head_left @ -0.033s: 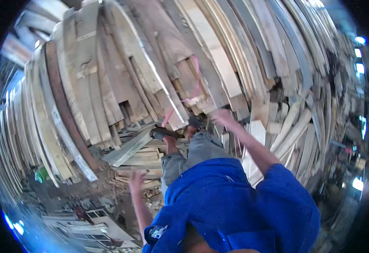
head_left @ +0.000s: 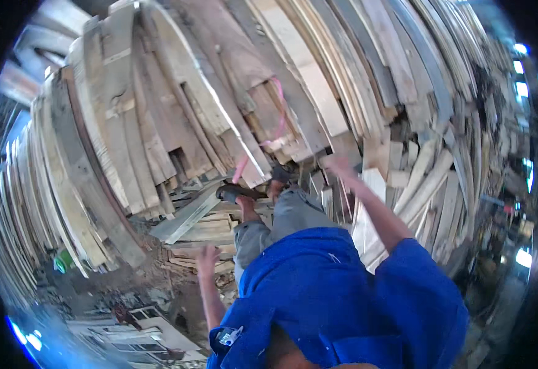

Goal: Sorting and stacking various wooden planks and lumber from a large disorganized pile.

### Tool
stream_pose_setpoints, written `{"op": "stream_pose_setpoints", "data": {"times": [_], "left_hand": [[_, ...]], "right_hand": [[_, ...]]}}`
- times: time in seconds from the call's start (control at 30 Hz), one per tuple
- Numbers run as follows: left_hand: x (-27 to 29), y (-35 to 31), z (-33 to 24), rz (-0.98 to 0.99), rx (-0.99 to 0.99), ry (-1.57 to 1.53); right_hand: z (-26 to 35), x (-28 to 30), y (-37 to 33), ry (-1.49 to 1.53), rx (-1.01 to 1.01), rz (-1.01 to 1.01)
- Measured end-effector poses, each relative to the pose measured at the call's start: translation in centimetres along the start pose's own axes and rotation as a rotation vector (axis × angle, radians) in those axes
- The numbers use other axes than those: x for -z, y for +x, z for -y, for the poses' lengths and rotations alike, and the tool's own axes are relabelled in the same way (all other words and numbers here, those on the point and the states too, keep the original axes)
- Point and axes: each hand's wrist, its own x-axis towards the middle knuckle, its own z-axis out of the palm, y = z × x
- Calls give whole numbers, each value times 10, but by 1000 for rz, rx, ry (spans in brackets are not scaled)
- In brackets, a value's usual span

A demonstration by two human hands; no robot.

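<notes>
My left hand (head_left: 207, 261) hangs low at the left of my body, fingers apart, holding nothing, above the littered ground. My right hand (head_left: 341, 167) is stretched forward beside the lower ends of the planks, somewhat blurred; its fingers look loosely extended with nothing visible in them. Whether it touches a board behind it I cannot tell. In front of me a long row of worn wooden planks (head_left: 158, 123) leans side by side. A broad grey plank (head_left: 84, 154) lies over a reddish one at the left. A pink strip (head_left: 279, 111) hangs among the middle boards.
Offcuts and short boards (head_left: 201, 215) lie around my sandalled feet (head_left: 238, 193). Loose wood pieces (head_left: 426, 178) are heaped at the right. A green object (head_left: 63, 261) rests on the ground at the left. Pale frames or panels (head_left: 146, 332) lie at the lower left.
The grey plank at the left has tipped over, now showing its broad face and covering much of the reddish board. My right hand has shifted slightly right; my left hand stays low.
</notes>
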Motion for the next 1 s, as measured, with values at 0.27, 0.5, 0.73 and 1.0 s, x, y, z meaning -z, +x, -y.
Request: {"op": "stream_pose_setpoints", "data": {"times": [0.27, 0.5, 0.73, 1.0], "left_hand": [[-173, 20, -90, 398, -156, 461], [-185, 27, -129, 265, -155, 658], [-196, 36, -87, 222, -68, 700], [-228, 20, -72, 294, -49, 713]], "right_hand": [[-208, 214, -53, 62, -478, -679], [-183, 243, 22, 141, -242, -695], [-168, 275, 101, 68, -240, -359], [-149, 271, 94, 393, -305, -87]]}}
